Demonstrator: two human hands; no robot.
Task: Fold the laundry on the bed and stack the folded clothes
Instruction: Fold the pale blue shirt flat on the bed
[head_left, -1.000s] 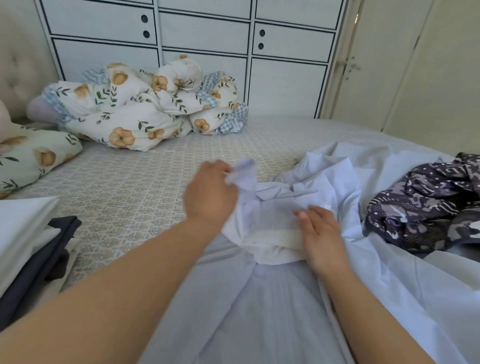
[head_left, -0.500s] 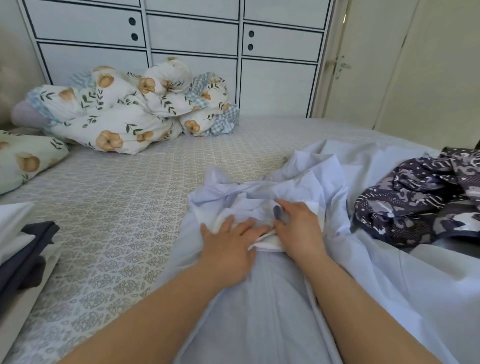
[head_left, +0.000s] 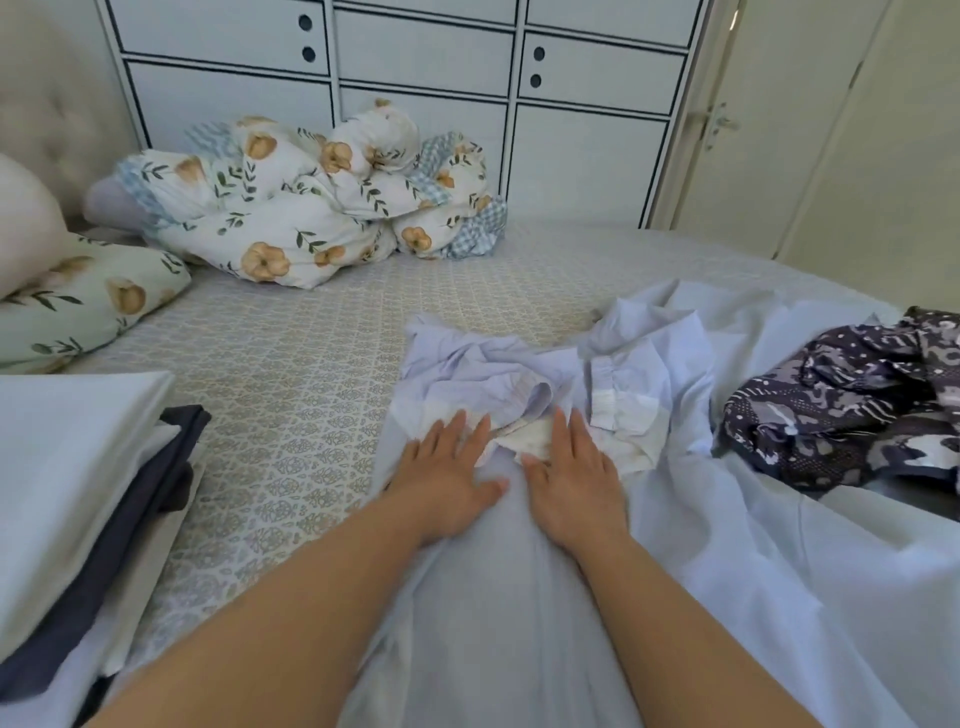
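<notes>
A pale blue garment (head_left: 519, 597) lies spread on the bed in front of me, its far end bunched up with a white lining showing. My left hand (head_left: 447, 478) presses flat on it, fingers straight. Just to the right, my right hand (head_left: 574, 483) lies flat on the same cloth, fingers straight. A stack of folded clothes (head_left: 67, 499), white and dark navy, sits at the near left. A crumpled dark patterned garment (head_left: 841, 410) lies at the right.
A rumpled floral duvet (head_left: 311, 208) lies at the far side of the bed, with a floral pillow (head_left: 83, 301) at the left. White drawers (head_left: 415, 67) stand behind the bed. More pale cloth (head_left: 805, 571) spreads to the right. The patterned bedsheet (head_left: 291, 405) shows in the middle.
My left hand let go of the raised corner of the pale blue garment and came down flat. Both hands now press side by side on the cloth, fingers straightened.
</notes>
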